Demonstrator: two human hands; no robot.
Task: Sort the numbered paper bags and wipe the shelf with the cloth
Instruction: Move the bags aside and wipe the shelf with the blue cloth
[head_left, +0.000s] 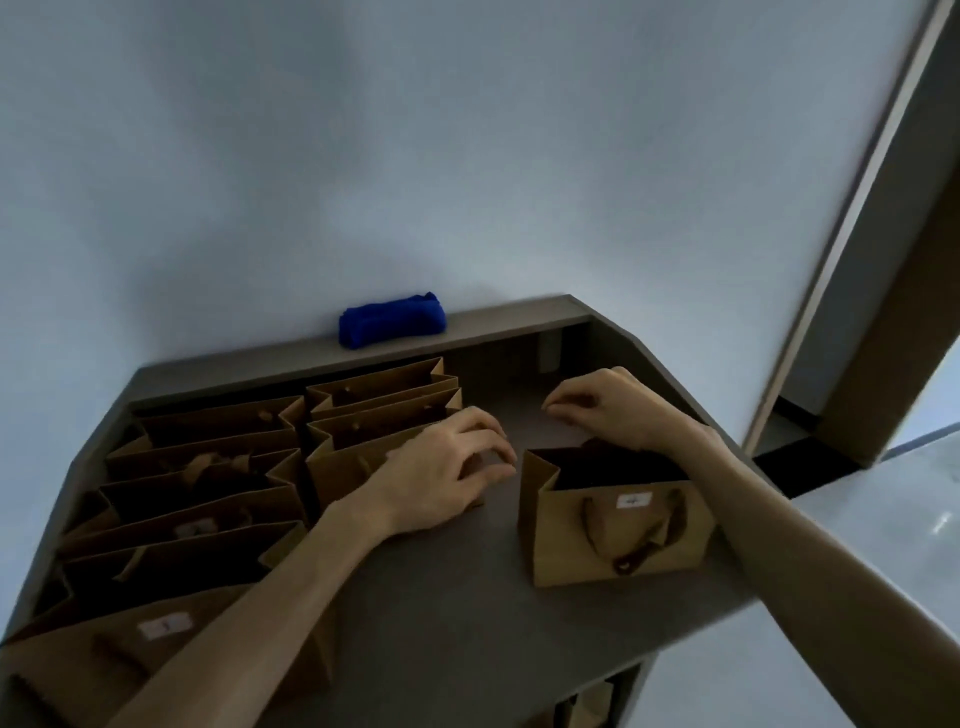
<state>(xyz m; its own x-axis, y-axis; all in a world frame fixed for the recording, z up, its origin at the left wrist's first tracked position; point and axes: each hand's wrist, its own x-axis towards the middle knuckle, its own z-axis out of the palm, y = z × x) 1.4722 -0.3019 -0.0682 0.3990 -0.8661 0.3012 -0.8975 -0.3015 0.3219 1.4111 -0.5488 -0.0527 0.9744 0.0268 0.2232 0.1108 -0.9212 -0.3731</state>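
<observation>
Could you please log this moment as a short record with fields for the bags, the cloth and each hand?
surface: grey shelf
grouped bags: brown paper bags standing open in rows on the left side
lone bag: single bag standing apart on the right, small white label on its front, number unreadable
cloth: blue cloth bunched on the back ledge, untouched
left hand: fingers loosely curled, holding nothing, between the rows and the single bag
right hand: fingers curled, holding nothing, behind the single bag
</observation>
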